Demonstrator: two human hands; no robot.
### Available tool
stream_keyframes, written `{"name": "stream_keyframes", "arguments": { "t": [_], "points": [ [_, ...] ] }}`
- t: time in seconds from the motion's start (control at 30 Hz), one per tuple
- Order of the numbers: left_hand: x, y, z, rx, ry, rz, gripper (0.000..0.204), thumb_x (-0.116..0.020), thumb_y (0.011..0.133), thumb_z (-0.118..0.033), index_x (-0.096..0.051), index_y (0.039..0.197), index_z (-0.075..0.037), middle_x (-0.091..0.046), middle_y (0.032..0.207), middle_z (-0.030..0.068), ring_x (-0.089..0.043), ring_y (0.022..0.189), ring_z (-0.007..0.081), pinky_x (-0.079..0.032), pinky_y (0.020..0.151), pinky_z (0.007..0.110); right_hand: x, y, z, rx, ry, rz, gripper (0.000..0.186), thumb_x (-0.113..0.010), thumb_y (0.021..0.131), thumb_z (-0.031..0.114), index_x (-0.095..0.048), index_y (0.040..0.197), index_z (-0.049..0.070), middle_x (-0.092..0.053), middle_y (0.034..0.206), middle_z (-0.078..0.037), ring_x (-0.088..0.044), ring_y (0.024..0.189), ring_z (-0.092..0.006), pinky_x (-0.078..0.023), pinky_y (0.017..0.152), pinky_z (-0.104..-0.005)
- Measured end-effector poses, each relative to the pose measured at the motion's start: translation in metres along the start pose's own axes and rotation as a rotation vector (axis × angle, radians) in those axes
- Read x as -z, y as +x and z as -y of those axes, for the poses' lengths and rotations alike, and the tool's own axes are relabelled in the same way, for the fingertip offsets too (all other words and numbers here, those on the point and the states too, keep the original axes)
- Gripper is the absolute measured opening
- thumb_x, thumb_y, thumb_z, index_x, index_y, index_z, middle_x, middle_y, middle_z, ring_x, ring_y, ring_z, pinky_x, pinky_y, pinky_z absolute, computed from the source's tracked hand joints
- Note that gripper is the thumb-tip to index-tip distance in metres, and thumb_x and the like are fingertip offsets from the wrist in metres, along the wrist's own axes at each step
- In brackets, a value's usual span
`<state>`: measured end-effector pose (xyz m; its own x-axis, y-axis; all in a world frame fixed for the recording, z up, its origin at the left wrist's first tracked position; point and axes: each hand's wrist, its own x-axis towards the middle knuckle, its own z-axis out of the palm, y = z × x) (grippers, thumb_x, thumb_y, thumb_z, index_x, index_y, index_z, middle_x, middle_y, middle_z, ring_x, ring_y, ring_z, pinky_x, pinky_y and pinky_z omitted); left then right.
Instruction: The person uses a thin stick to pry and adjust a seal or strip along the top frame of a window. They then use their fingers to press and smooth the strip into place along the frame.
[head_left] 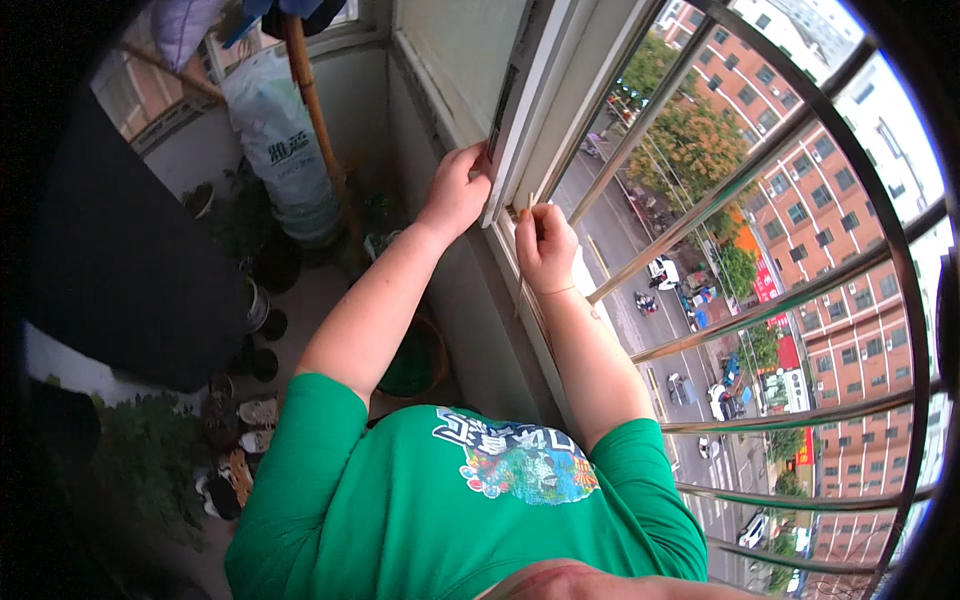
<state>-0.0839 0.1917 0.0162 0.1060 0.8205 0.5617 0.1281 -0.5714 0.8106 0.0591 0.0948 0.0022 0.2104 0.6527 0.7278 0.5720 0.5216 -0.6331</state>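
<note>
My left hand (460,192) is closed against the dark-edged side of a white sliding window sash (520,110); its fingertips are partly hidden there. Just right of it, over the window's lower track, my right hand (549,248) is closed in a pinch. A thin pale strip (531,200) shows at its thumb and fingertips. What looks like the strip's thin tail hangs below the hand, beside the sill. The white window frame (583,95) stands between the sash and the open side.
Metal guard bars (745,185) curve outside the window, with a street (640,310) and brick buildings far below. At left stand a large white plastic sack (275,135), a bamboo pole (312,100), a dark hanging cloth (130,250), potted plants (150,450) and several shoes (258,412).
</note>
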Motion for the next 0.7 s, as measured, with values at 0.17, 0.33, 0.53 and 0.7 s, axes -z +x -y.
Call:
{"name": "stream_keyframes", "arguments": {
  "t": [0.17, 0.33, 0.53, 0.7],
  "points": [
    [-0.003, 0.016, -0.002, 0.005, 0.034, 0.022, 0.037, -0.055, 0.078, 0.004, -0.065, 0.114, 0.001, -0.066, 0.107, 0.0126, -0.064, 0.099, 0.0220, -0.049, 0.090, 0.033, 0.017, 0.006, 0.028, 0.085, -0.071, 0.019, 0.008, -0.065, 0.086, 0.008, -0.058, 0.083, 0.004, -0.057, 0.060, -0.012, -0.057, 0.054, -0.0293, -0.045, 0.052, -0.0367],
    [-0.018, 0.019, -0.004, -0.021, 0.022, 0.051, 0.033, -0.054, 0.075, 0.000, -0.067, 0.106, 0.000, -0.065, 0.100, 0.0170, -0.064, 0.092, 0.0318, -0.052, 0.086, 0.039, 0.051, -0.001, 0.057, 0.103, -0.044, 0.018, 0.006, -0.063, 0.085, 0.003, -0.057, 0.082, 0.003, -0.055, 0.061, -0.010, -0.055, 0.051, -0.0255, -0.043, 0.050, -0.0339],
    [-0.039, -0.012, -0.029, -0.079, -0.109, 0.140, 0.027, -0.054, 0.079, 0.004, -0.067, 0.102, 0.000, -0.066, 0.095, 0.0146, -0.067, 0.089, 0.0296, -0.054, 0.079, 0.035, 0.112, -0.058, 0.066, -0.078, -0.064, -0.026, 0.005, -0.057, 0.092, 0.003, -0.055, 0.088, 0.001, -0.059, 0.071, -0.007, -0.058, 0.063, -0.0157, -0.048, 0.061, -0.0275],
    [-0.049, -0.032, -0.056, -0.073, -0.167, 0.289, 0.028, -0.053, 0.079, 0.009, -0.067, 0.101, 0.000, -0.066, 0.095, 0.0127, -0.068, 0.087, 0.0259, -0.055, 0.078, 0.033, 0.150, -0.104, 0.064, -0.269, 0.031, -0.229, 0.012, -0.051, 0.102, 0.013, -0.051, 0.105, 0.001, -0.060, 0.080, -0.007, -0.059, 0.069, -0.0121, -0.051, 0.065, -0.0247]
  ]
}}
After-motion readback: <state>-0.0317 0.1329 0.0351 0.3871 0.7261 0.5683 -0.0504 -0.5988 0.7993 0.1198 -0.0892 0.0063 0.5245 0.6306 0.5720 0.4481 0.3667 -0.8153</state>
